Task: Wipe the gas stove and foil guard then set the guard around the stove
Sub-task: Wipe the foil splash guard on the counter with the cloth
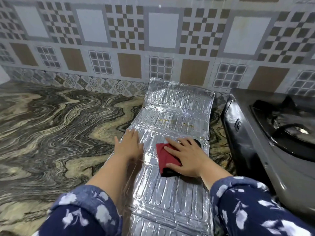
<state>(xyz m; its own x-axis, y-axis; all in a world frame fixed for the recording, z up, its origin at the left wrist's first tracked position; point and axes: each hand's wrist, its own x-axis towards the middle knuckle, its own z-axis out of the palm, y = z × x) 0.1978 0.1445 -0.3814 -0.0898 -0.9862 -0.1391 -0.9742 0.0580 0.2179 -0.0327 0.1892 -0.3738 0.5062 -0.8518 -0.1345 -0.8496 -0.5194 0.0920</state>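
The shiny ribbed foil guard [172, 116] lies unfolded flat on the marbled counter, running from the wall toward me. My left hand [130, 145] presses flat on its left edge, fingers spread. My right hand [186, 158] lies palm down on a red cloth [164, 156] on the guard's middle panel. Yellowish stains and dark specks mark the far panels. The dark gas stove [265, 138] stands to the right of the guard, with its burner and pan support showing.
The marbled counter [56, 133] stretches wide to the left. A patterned tiled wall [153, 40] rises right behind the guard's far end. The stove's left side stands close to the guard's right edge.
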